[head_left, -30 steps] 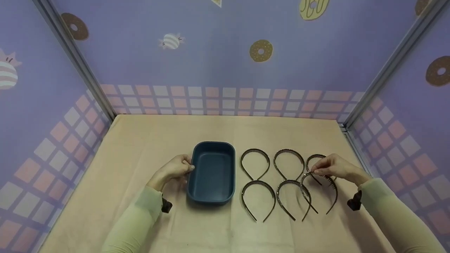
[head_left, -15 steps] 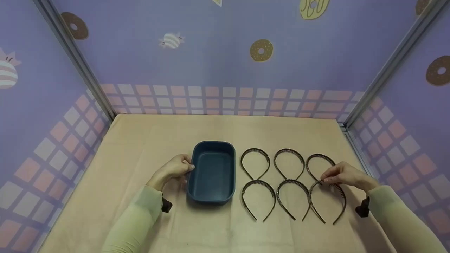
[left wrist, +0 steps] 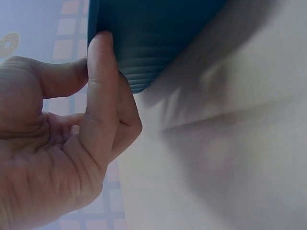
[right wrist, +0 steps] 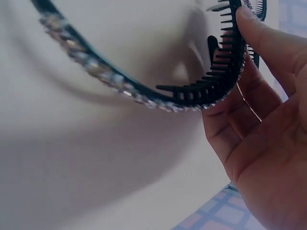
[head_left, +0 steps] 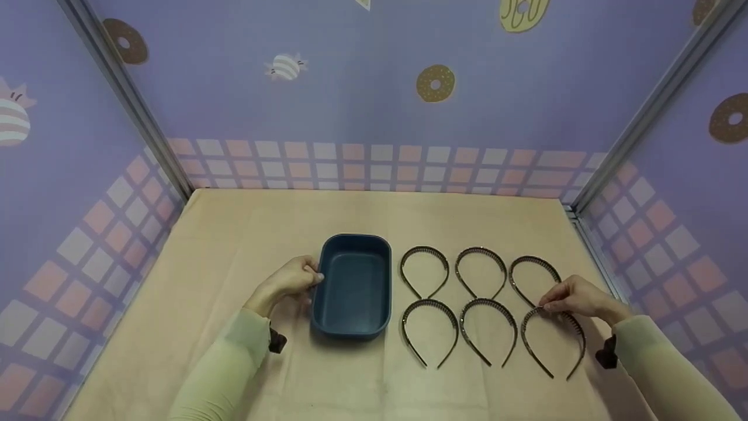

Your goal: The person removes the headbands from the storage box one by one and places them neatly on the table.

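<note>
My left hand [head_left: 292, 278] pinches the left rim of a dark blue rectangular tray [head_left: 352, 292], thumb over the edge and fingers against the ribbed outer wall, as the left wrist view shows. Nothing lies inside the tray. At the right, my right hand [head_left: 575, 298] pinches the top of a dark toothed headband [head_left: 581, 345] between thumb and fingers. Its sparkling stones [right wrist: 115, 79] and comb teeth [right wrist: 223, 62] show in the right wrist view. The held headband is the front right one of two rows, its open ends toward me.
Several similar headbands lie right of the tray: a back-left one [head_left: 401, 272], a back-middle one [head_left: 504, 272], a back-right one [head_left: 513, 280], a front-left one [head_left: 404, 333] and a front-middle one [head_left: 463, 330]. Patterned walls [head_left: 374, 117] enclose the cloth-covered table [head_left: 263, 216].
My right hand has carried the headband right and toward me, from overlapping the front-middle headband to a spot beside it. The left hand and tray have stayed put.
</note>
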`<state>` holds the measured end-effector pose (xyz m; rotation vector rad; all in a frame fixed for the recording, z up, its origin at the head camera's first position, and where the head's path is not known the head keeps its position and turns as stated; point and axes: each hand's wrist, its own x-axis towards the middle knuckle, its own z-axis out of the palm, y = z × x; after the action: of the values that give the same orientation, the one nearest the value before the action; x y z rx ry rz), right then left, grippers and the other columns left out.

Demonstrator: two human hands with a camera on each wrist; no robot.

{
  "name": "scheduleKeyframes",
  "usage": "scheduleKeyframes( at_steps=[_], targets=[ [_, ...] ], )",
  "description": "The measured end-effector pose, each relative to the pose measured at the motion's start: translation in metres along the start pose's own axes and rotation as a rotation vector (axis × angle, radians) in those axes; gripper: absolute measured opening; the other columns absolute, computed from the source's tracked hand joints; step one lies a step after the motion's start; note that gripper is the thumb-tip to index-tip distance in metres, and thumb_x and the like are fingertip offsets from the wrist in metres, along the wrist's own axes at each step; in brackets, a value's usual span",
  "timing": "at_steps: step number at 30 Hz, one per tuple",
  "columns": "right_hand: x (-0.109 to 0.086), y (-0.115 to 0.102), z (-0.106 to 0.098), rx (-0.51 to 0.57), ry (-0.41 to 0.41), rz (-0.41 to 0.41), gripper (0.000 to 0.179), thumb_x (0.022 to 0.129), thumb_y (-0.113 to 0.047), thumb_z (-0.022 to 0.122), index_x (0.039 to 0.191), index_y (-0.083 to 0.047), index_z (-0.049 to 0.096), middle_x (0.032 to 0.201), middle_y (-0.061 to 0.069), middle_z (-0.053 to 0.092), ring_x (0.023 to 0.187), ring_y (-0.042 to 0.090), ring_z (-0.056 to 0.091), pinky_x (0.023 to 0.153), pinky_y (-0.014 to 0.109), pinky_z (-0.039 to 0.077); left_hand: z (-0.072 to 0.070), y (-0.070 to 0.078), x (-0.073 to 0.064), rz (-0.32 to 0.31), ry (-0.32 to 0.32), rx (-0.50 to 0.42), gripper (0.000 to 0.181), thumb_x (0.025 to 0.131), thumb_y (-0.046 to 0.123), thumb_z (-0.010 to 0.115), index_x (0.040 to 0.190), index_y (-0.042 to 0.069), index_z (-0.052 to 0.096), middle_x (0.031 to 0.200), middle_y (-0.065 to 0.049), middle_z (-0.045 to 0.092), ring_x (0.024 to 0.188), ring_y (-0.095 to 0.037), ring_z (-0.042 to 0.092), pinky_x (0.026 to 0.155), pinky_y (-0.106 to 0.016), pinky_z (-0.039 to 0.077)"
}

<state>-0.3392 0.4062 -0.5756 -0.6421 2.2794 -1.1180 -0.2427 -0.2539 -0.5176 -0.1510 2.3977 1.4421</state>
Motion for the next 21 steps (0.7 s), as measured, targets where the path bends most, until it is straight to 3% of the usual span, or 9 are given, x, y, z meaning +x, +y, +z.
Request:
scheduleKeyframes(
  at_steps=[5,9,15,21],
  targets=[
    [-0.0009,0.0039,0.0043,-0.103,0.054,-0.041,0.014,0.101,-0.001,0.078,0.108,0.010,0.084,0.110,0.031,0.082,0.085,0.000,0.072,0.074,0.019,0.060,0.0009,0.0007,-0.0004,-0.010,-0.007,-0.005,0.013,0.109,0.009,0.064,0.112,0.003,0.053,0.083,0.002,0.050,0.070,-0.012,0.055,0.057,-0.024,0.060],
    [-0.0027,0.0037,0.0062,-0.165,0.077,-0.021,0.012,0.100,-0.003,0.080,0.107,0.006,0.086,0.110,0.027,0.083,0.090,0.001,0.073,0.076,0.017,0.060,0.0010,0.0014,-0.0002,-0.013,-0.010,-0.006,0.013,0.109,0.009,0.064,0.113,0.003,0.053,0.083,0.001,0.051,0.072,-0.013,0.055,0.058,-0.025,0.059],
    [-0.0051,0.0008,0.0066,-0.199,0.083,0.038,0.013,0.100,-0.010,0.083,0.107,0.001,0.088,0.111,0.022,0.085,0.089,0.003,0.074,0.077,0.018,0.061,0.0001,0.0007,0.0006,-0.013,-0.028,-0.029,0.011,0.111,0.008,0.062,0.110,0.004,0.051,0.083,-0.001,0.053,0.070,-0.014,0.057,0.059,-0.027,0.059],
    [-0.0028,-0.0032,0.0074,-0.183,0.121,0.010,0.017,0.102,-0.011,0.081,0.112,0.002,0.086,0.116,0.023,0.085,0.097,0.004,0.077,0.081,0.017,0.061,-0.0036,-0.0022,0.0004,-0.007,-0.014,-0.025,0.010,0.110,0.010,0.062,0.110,0.003,0.055,0.083,-0.001,0.056,0.066,-0.014,0.060,0.059,-0.028,0.060]
  ],
)
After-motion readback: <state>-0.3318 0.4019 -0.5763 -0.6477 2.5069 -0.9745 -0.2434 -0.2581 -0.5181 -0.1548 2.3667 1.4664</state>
